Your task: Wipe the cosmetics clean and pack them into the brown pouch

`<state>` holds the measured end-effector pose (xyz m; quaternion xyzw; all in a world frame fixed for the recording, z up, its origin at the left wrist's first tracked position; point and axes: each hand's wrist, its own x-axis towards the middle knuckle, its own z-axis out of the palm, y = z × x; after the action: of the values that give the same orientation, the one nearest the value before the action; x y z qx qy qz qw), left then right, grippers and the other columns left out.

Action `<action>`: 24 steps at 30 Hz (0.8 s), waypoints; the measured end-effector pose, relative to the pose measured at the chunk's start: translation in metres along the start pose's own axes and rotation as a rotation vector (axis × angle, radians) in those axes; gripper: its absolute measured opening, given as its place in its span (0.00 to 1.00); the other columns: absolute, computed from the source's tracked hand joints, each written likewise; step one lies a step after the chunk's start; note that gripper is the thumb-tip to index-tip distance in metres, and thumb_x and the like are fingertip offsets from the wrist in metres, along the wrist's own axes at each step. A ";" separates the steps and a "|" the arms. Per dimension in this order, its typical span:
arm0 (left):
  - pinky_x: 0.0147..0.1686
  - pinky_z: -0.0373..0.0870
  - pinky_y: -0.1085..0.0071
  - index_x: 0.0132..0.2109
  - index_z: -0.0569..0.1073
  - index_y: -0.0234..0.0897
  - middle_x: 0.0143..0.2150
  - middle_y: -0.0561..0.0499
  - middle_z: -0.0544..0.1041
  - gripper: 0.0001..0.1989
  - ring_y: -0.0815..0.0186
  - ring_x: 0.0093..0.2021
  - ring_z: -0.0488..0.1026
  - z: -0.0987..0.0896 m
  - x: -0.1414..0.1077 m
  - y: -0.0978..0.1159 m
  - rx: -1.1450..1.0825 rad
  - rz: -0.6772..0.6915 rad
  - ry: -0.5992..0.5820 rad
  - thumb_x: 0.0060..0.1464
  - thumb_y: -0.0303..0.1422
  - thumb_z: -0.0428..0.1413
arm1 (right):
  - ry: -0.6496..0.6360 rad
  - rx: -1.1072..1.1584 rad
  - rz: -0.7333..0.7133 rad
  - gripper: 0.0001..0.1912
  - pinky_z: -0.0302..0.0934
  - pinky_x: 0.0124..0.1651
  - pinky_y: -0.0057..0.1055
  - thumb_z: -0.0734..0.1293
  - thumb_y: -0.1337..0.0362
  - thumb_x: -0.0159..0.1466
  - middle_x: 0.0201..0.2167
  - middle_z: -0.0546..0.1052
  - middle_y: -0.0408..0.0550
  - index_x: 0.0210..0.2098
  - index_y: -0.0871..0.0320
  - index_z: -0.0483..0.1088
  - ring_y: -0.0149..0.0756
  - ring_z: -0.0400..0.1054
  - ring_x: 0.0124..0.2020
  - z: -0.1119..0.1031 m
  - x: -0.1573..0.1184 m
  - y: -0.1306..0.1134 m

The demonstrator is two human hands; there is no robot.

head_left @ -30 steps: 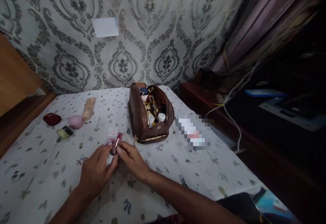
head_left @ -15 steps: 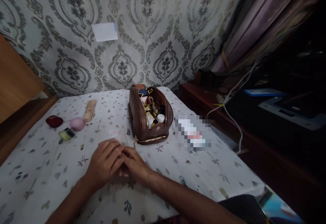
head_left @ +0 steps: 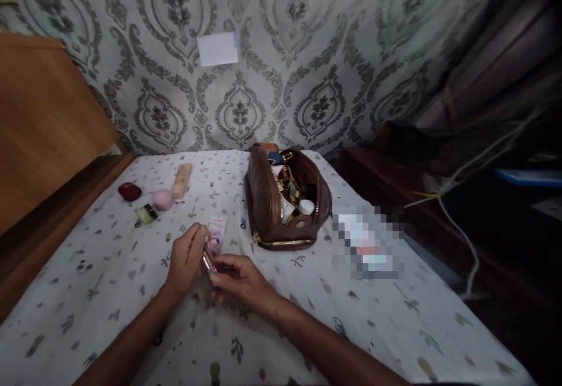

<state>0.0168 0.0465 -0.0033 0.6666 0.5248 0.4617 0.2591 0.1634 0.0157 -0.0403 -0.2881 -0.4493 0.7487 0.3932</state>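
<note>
Between both hands is a small, shiny rose-gold lipstick tube (head_left: 208, 262), held at a slant. My left hand (head_left: 188, 257) closes around its upper end and partly hides it. At the lower end, the thumb and fingers of my right hand (head_left: 243, 280) pinch it. Just past my hands a white squeeze tube (head_left: 217, 232) with pink and purple print lies on the cloth. To the right of it stands a brown makeup bag (head_left: 267, 204), unzipped and full of cosmetics, with a white-lidded jar (head_left: 306, 207) near its front.
On the left lie a dark red oval item (head_left: 130, 191), a pink rounded sponge (head_left: 163, 200), a small yellow-green bottle (head_left: 146, 214) and a beige tube (head_left: 181, 180). A blurred-out item (head_left: 366, 242) is right of the bag. White cables (head_left: 472, 251) hang at the right.
The view has swung left, so things sit farther right. My clasped hands have parted a little, revealing the lipstick tube between them. More of the white squeeze tube shows.
</note>
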 end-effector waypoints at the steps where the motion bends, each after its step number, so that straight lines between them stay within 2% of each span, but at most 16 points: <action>1: 0.23 0.62 0.74 0.30 0.68 0.38 0.19 0.57 0.65 0.20 0.69 0.21 0.64 0.001 0.000 0.000 -0.030 -0.031 0.030 0.64 0.47 0.46 | -0.005 0.016 -0.002 0.27 0.65 0.31 0.24 0.77 0.46 0.52 0.31 0.74 0.40 0.41 0.59 0.75 0.26 0.70 0.27 -0.001 0.001 0.001; 4: 0.23 0.64 0.74 0.34 0.69 0.38 0.22 0.57 0.68 0.21 0.69 0.22 0.65 0.003 -0.001 0.000 -0.167 -0.127 0.085 0.64 0.50 0.47 | 0.034 0.068 -0.034 0.28 0.69 0.36 0.28 0.80 0.51 0.48 0.34 0.76 0.41 0.44 0.58 0.75 0.27 0.71 0.30 -0.004 0.004 0.006; 7: 0.25 0.67 0.74 0.43 0.70 0.37 0.27 0.55 0.72 0.22 0.68 0.25 0.69 0.007 -0.004 0.001 -0.289 -0.191 0.072 0.64 0.52 0.46 | 0.103 0.096 -0.074 0.26 0.70 0.36 0.29 0.80 0.53 0.48 0.33 0.77 0.41 0.41 0.57 0.74 0.29 0.72 0.31 -0.007 0.008 0.011; 12: 0.32 0.73 0.71 0.52 0.69 0.37 0.39 0.48 0.79 0.25 0.66 0.33 0.76 0.011 -0.010 0.003 -0.394 -0.194 0.037 0.64 0.54 0.46 | 0.149 0.054 -0.149 0.23 0.69 0.29 0.25 0.79 0.52 0.51 0.30 0.76 0.40 0.40 0.57 0.72 0.29 0.72 0.28 -0.006 0.007 0.007; 15: 0.40 0.77 0.68 0.56 0.67 0.37 0.47 0.44 0.79 0.27 0.64 0.40 0.79 0.013 -0.015 0.004 -0.403 -0.190 -0.002 0.65 0.54 0.44 | 0.181 0.028 -0.176 0.24 0.66 0.24 0.22 0.78 0.52 0.51 0.29 0.75 0.39 0.40 0.56 0.70 0.28 0.70 0.26 -0.004 0.006 0.002; 18: 0.47 0.77 0.64 0.60 0.66 0.37 0.55 0.40 0.77 0.27 0.60 0.50 0.78 0.018 -0.022 0.002 -0.396 -0.189 -0.092 0.66 0.52 0.44 | 0.216 -0.004 -0.187 0.25 0.63 0.19 0.21 0.77 0.50 0.52 0.30 0.75 0.40 0.41 0.55 0.69 0.28 0.69 0.23 -0.003 0.004 -0.002; 21: 0.55 0.74 0.60 0.65 0.63 0.37 0.63 0.37 0.72 0.26 0.57 0.60 0.73 0.024 -0.030 -0.005 -0.273 -0.099 -0.170 0.68 0.47 0.44 | 0.271 -0.028 -0.201 0.23 0.58 0.16 0.20 0.76 0.50 0.54 0.31 0.74 0.40 0.42 0.55 0.68 0.28 0.70 0.21 -0.004 0.003 -0.007; 24: 0.63 0.66 0.57 0.69 0.58 0.37 0.69 0.38 0.64 0.28 0.56 0.67 0.65 0.026 -0.034 -0.013 -0.123 0.095 -0.206 0.68 0.42 0.47 | 0.345 -0.003 -0.229 0.23 0.57 0.16 0.20 0.76 0.50 0.53 0.29 0.74 0.39 0.40 0.55 0.68 0.25 0.68 0.18 -0.005 0.002 -0.011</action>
<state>0.0327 0.0221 -0.0373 0.7175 0.4338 0.4338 0.3299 0.1697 0.0228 -0.0331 -0.3596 -0.4065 0.6379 0.5463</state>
